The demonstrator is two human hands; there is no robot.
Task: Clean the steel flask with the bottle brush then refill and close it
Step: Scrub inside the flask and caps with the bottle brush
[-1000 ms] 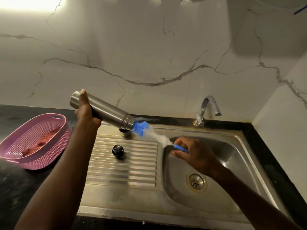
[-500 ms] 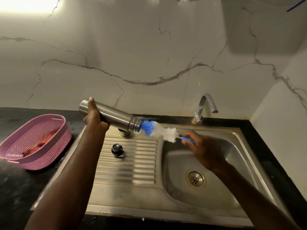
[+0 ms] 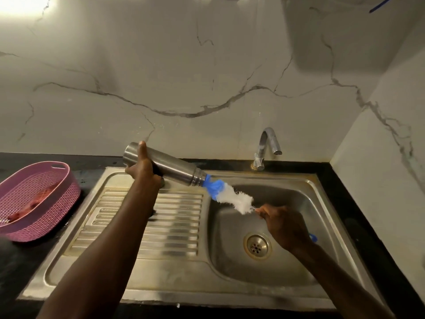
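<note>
My left hand (image 3: 143, 171) grips the steel flask (image 3: 174, 168) near its base and holds it tilted, mouth pointing down to the right over the sink's edge. The bottle brush (image 3: 230, 196), with blue and white bristles, has its blue tip in the flask's mouth; most of the bristles are outside. My right hand (image 3: 284, 225) is closed on the brush's handle above the sink basin (image 3: 299, 203); a blue end of the handle shows behind the wrist. My left forearm covers the flask's black cap on the drainboard.
A steel tap (image 3: 266, 146) stands behind the basin, with no water seen running. The ribbed drainboard (image 3: 174, 226) lies left of the basin. A pink perforated basket (image 3: 46, 180) sits on the black counter at far left. Marble wall behind and to the right.
The brush has slid further out of the flask's mouth as my right hand drew back toward me. The flask has moved a little to the right, and my left forearm now hides the cap.
</note>
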